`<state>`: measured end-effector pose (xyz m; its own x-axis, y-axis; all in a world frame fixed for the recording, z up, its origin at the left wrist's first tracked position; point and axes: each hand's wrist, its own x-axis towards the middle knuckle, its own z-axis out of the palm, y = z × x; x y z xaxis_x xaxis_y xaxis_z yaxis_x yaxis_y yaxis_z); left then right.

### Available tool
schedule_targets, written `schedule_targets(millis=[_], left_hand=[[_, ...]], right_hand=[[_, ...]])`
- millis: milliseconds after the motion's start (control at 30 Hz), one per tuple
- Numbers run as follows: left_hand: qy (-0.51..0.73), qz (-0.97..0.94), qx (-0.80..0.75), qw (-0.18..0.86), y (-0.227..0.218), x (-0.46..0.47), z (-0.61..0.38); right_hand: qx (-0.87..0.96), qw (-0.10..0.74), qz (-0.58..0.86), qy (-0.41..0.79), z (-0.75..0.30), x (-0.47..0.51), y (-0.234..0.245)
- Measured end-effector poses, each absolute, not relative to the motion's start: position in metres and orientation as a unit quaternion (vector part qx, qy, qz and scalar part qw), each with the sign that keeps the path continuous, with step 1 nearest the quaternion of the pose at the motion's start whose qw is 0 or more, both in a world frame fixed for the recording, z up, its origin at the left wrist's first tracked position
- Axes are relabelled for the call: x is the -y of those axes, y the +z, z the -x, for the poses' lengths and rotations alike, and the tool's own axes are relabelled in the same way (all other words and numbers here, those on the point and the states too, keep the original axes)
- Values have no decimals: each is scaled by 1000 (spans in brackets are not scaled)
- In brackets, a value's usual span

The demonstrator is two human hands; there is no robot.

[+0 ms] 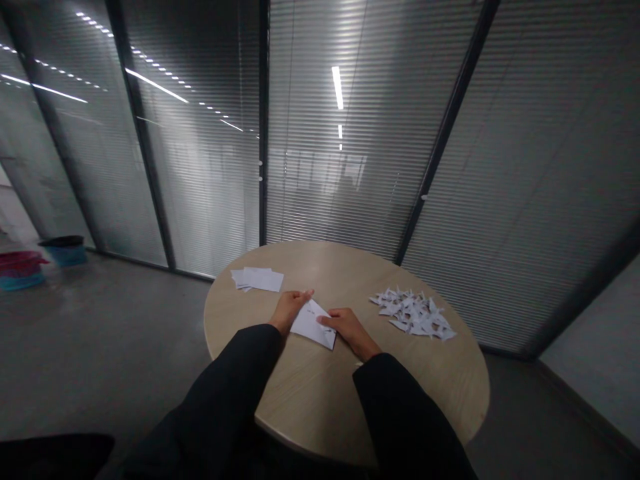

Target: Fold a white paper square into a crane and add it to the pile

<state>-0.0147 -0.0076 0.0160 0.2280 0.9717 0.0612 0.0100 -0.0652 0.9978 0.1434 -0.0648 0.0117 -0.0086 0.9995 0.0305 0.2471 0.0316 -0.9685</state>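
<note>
A folded sheet of white paper (311,325) with small dark print is held between my two hands, over the middle of the round wooden table (310,393). My left hand (290,309) grips its upper left side, thumb stretched along the edge. On the right side, my right hand (350,328) pinches the paper, with the thumb on top and the other fingers partly hidden. Several flat white sheets (263,279) lie overlapping at the table's far left. To the right of my hands is a pile of small folded white paper pieces (417,313) with pointed ends.
Glass partitions with blinds (340,187) stand right behind the table. On the floor at the far left are two bins, one with a red liner (23,265) and one with a black liner (65,252). The table's curved edge runs close to my arms.
</note>
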Motion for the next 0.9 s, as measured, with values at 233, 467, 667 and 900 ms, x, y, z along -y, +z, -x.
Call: schedule_targets(millis=[233, 467, 667, 900], left_hand=[[411, -561, -397, 599, 23, 17, 16], [433, -563, -390, 585, 24, 17, 16], [423, -591, -383, 571, 26, 18, 16], [414, -614, -383, 552, 19, 12, 14]], right_hand=[[561, 449, 541, 436, -143, 66, 12], [560, 447, 548, 432, -141, 69, 17], [565, 476, 537, 407, -139, 72, 21], [593, 489, 503, 396, -142, 63, 13]])
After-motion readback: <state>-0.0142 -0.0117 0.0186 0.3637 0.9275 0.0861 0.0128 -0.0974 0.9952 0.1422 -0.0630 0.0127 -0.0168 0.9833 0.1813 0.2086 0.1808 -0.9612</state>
